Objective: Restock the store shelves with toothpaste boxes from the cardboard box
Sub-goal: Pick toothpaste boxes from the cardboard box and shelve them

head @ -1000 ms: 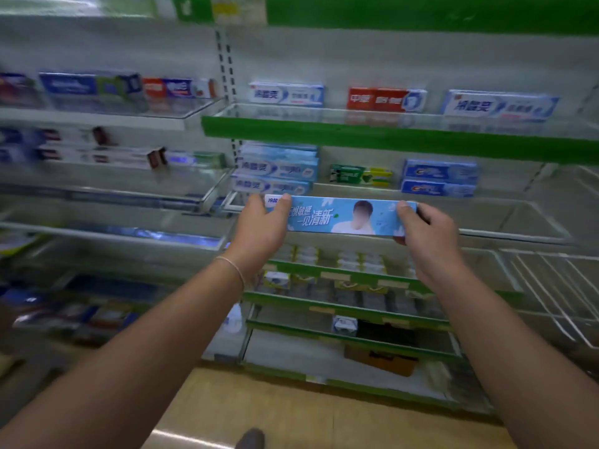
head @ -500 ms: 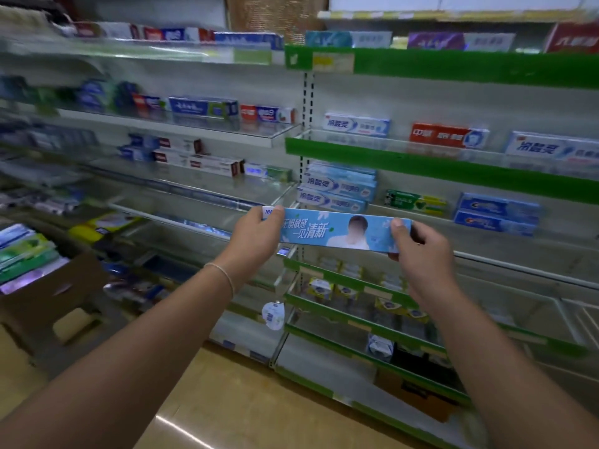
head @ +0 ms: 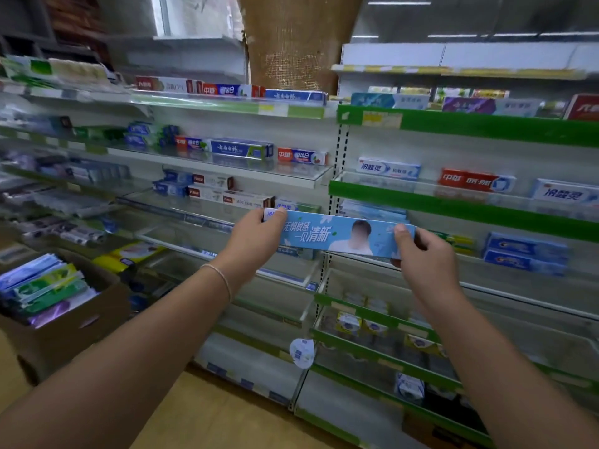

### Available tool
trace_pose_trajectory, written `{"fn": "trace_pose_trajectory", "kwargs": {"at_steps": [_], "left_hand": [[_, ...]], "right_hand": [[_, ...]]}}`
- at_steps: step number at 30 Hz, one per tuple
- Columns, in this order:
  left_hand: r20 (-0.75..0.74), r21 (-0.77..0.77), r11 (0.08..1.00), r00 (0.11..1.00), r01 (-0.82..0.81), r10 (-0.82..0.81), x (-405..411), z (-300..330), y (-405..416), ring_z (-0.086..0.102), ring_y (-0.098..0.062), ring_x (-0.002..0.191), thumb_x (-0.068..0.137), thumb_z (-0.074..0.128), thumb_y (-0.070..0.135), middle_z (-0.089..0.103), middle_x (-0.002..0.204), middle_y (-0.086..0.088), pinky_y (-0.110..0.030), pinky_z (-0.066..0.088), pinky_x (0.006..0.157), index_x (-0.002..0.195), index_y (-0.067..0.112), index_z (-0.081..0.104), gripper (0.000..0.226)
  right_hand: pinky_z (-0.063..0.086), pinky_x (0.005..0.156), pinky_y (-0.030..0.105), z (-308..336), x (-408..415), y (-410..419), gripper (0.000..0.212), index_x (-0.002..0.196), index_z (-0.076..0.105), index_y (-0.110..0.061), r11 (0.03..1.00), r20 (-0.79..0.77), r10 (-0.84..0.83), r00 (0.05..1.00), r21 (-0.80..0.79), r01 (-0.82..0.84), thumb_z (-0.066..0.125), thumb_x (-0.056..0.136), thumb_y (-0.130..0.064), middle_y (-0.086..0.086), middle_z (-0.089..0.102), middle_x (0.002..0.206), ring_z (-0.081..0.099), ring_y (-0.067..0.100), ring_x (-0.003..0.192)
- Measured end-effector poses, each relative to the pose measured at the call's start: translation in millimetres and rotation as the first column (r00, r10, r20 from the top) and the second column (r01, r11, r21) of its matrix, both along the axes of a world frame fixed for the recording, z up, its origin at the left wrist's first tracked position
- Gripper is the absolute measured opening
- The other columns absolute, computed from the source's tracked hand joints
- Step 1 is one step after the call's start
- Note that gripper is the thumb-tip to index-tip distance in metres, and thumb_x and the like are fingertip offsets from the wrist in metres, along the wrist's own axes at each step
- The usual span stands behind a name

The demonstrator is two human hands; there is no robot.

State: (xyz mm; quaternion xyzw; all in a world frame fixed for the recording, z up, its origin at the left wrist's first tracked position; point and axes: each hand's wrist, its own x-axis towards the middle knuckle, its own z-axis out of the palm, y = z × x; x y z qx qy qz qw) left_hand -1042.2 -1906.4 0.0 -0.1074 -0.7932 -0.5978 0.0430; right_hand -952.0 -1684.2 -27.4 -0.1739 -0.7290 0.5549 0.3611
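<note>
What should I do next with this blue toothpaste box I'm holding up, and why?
Probably ease the blue toothpaste box forward onto the matching light-blue stack just behind it. The left hand and right hand grip its ends level in front of that shelf.

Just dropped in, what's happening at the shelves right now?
A person holds one light blue toothpaste box level in front of the shelves, the left hand gripping one end and the right hand the other. It is not on a shelf yet. The cardboard box at the left holds more packs.
</note>
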Motion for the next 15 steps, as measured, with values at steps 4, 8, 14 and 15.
{"fn": "trace_pose_trajectory", "kwargs": {"at_steps": [4,8,14,15], "left_hand": [[-0.028,-0.012,0.998,0.998,0.06,-0.061,-4.7,17.4,-10.9,0.052,-0.018,0.077,0.099,0.046,0.044,0.057,0.097,-0.005,-0.045,0.052,0.08,0.112,0.009,0.059,0.039],[-0.061,-0.025,0.992,0.99,0.124,-0.125,-6.7,32.5,-5.8,0.05,-0.019,0.075,0.099,0.047,0.043,0.058,0.094,-0.008,-0.035,0.044,0.067,0.107,0.009,0.058,0.037],[-0.142,-0.046,0.987,0.977,0.153,-0.158,-3.4,50.9,19.8,0.057,-0.027,0.084,0.097,0.05,0.044,0.061,0.098,-0.01,-0.041,0.049,0.077,0.106,0.007,0.06,0.039],[-0.151,-0.039,0.986,0.974,0.165,-0.169,-1.6,53.5,26.0,0.057,-0.027,0.084,0.097,0.051,0.045,0.061,0.097,-0.01,-0.042,0.049,0.08,0.106,0.007,0.06,0.04]], "right_hand": [[0.056,0.082,0.056,16.6,2.3,-11.7,0.025,0.076,0.063,-0.026,1.0,-0.025,-0.031,0.999,0.006,0.031,0.058,0.098,-0.036,-0.007,0.065,0.08,0.059,0.013,0.074],[0.056,0.082,0.057,33.5,12.7,-13.4,0.025,0.076,0.063,-0.027,0.997,-0.044,-0.072,0.996,0.026,0.073,0.058,0.098,-0.037,-0.008,0.065,0.082,0.06,0.012,0.076],[0.058,0.08,0.051,58.5,39.3,5.6,0.023,0.082,0.065,-0.023,0.986,-0.053,-0.141,0.989,0.085,0.145,0.058,0.098,-0.037,-0.003,0.068,0.086,0.064,0.011,0.082],[0.058,0.079,0.05,61.8,44.2,11.5,0.024,0.082,0.066,-0.021,0.983,-0.056,-0.155,0.986,0.092,0.16,0.058,0.098,-0.037,-0.002,0.069,0.085,0.064,0.012,0.082]]}}
